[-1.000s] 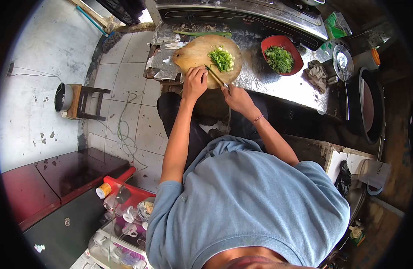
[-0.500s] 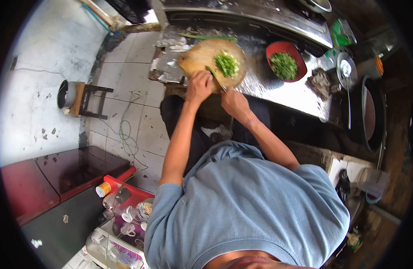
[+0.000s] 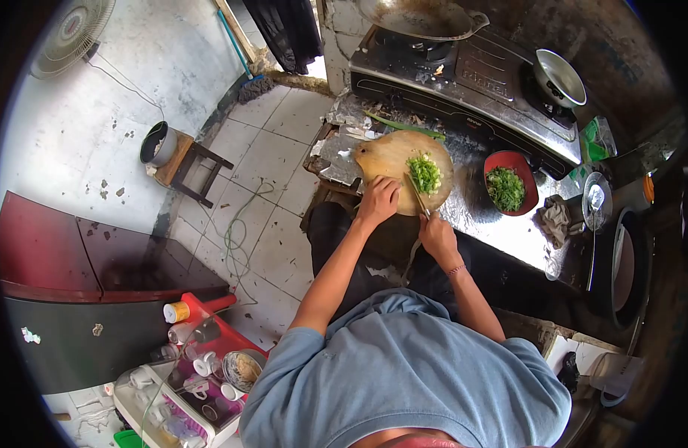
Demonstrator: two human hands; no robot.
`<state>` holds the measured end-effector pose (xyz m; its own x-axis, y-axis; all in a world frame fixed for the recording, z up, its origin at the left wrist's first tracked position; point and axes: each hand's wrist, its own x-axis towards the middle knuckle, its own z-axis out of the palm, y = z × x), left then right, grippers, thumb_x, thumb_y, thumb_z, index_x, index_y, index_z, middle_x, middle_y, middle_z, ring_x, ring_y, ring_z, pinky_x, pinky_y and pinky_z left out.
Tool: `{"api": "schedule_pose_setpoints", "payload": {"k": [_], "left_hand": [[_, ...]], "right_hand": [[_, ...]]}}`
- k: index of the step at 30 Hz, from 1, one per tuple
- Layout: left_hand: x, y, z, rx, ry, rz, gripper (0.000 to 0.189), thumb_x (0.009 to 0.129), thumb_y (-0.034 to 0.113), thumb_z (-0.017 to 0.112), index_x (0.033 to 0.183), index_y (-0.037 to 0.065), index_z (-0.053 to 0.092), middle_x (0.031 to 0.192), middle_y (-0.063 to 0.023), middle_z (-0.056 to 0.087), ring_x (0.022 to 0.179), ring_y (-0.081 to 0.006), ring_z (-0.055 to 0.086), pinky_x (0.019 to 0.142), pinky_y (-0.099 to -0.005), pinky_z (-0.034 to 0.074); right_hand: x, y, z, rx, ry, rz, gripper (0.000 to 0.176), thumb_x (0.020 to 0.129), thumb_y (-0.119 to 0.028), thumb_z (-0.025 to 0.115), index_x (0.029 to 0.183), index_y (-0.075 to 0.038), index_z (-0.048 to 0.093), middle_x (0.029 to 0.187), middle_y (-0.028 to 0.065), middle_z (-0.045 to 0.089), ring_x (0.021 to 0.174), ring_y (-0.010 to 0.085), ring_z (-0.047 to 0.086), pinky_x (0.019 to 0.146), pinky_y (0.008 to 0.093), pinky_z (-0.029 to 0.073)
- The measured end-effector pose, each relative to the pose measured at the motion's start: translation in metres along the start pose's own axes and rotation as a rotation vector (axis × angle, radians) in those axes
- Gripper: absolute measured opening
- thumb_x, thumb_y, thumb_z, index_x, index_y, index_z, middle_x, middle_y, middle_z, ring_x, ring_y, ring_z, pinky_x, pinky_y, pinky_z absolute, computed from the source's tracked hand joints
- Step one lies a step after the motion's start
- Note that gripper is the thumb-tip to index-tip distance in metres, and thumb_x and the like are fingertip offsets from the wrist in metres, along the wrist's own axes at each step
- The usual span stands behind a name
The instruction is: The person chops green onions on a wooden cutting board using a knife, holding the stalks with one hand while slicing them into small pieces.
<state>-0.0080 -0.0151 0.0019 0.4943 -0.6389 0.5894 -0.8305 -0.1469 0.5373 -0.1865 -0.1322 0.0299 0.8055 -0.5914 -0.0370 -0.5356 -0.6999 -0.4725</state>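
A round wooden cutting board (image 3: 385,158) lies on the foil-covered counter (image 3: 493,224), with a heap of chopped green onion (image 3: 424,173) on it. My left hand (image 3: 378,201) presses down on green stalks at the board's near edge, fingers curled over them. Just to the right, my right hand (image 3: 436,234) grips a knife (image 3: 418,197) whose blade points up across the board toward the chopped heap. A red bowl (image 3: 512,182) holding more chopped greens sits right of the board.
A gas stove (image 3: 463,82) stands behind the board with a wok (image 3: 422,16) and a small metal pot (image 3: 559,77) on it. A crumpled rag (image 3: 556,219) lies by the bowl. A stool with a pot (image 3: 165,149) stands on the tiled floor at left.
The camera tilted up, so the stove and its pans came into view and the board sits lower in frame. Both hands stay at the board's near edge with the knife.
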Motion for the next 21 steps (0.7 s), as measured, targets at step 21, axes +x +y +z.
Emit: {"api": "schedule_pose_setpoints", "payload": {"k": [21], "left_hand": [[-0.001,0.002,0.001,0.024,0.025,0.036,0.010,0.096,0.006,0.063,0.096,-0.002,0.067,0.105,-0.0161,0.070,0.100,-0.0371,0.064,0.093,-0.0465,0.053]], "right_hand": [[-0.006,-0.004,0.001,0.138,-0.084,-0.092,0.043,0.108,-0.035,0.052,0.100,0.007,0.057,0.077,0.0367,0.068,0.078,0.0561,0.069,0.072,0.0627,0.056]]}}
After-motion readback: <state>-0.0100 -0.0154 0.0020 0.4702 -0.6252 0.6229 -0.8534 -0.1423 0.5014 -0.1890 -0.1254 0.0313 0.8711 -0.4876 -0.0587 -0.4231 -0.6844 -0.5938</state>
